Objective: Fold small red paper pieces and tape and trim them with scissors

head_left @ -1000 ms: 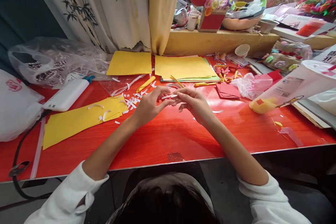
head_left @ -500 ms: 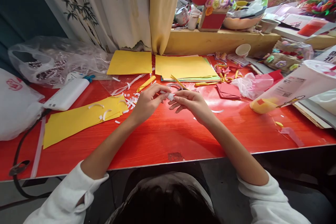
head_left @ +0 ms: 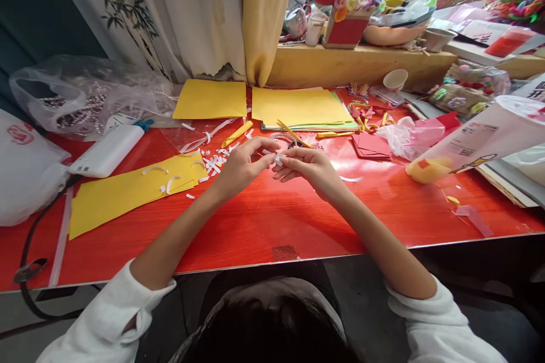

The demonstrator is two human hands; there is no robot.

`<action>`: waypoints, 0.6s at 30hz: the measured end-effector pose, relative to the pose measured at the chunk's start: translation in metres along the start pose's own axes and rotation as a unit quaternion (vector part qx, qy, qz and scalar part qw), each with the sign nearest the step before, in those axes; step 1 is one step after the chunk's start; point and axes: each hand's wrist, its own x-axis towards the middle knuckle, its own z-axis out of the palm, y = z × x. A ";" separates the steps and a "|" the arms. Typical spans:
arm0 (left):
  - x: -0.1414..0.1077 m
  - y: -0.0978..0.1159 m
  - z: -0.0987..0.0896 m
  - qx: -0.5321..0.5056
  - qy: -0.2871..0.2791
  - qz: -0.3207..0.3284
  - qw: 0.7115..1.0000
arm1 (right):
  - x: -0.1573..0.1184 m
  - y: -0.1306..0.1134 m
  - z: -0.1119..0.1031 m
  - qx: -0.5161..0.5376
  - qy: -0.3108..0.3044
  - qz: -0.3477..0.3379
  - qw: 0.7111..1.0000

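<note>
Between the fingertips of both hands is a small white paper strip [head_left: 278, 159], folded or bent. My left hand [head_left: 247, 161] pinches its left end, and my right hand [head_left: 310, 167] pinches it from the right with the lower fingers curled. Just behind the hands lie a pair of scissors [head_left: 293, 135] with yellow showing, partly hidden. White paper scraps [head_left: 214, 163] are strewn left of my left hand, beside a rolled yellow paper tube [head_left: 237, 133]. Another curved white strip [head_left: 351, 179] rests to the right of my right hand.
Yellow sheets lie at the left [head_left: 128, 195] and back [head_left: 298, 106] of the red table [head_left: 264, 227]. Red paper squares [head_left: 371, 146] and a tilted plastic cup [head_left: 468, 136] are on the right. A white power bank [head_left: 108, 150] with a cable and plastic bags [head_left: 29, 170] are at left.
The white strip has turned slightly between the fingertips, and the fingers have shifted a little. Both hands stay in nearly the same place.
</note>
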 end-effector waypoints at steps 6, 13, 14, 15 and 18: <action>0.002 0.000 -0.001 -0.011 -0.015 0.000 1.000 | 0.001 0.002 -0.002 0.021 0.004 0.014 1.000; 0.002 -0.001 -0.002 -0.007 -0.005 -0.012 1.000 | 0.001 0.000 -0.001 0.042 0.007 0.035 0.998; 0.002 -0.002 -0.002 -0.006 -0.001 -0.008 1.000 | 0.001 0.000 -0.001 0.037 0.002 0.038 0.999; 0.002 -0.002 -0.002 -0.007 0.003 -0.003 1.000 | 0.001 -0.001 -0.001 0.030 -0.003 0.041 0.999; 0.001 -0.002 -0.002 -0.012 0.011 0.004 1.000 | 0.001 -0.001 0.000 0.013 -0.005 0.046 0.999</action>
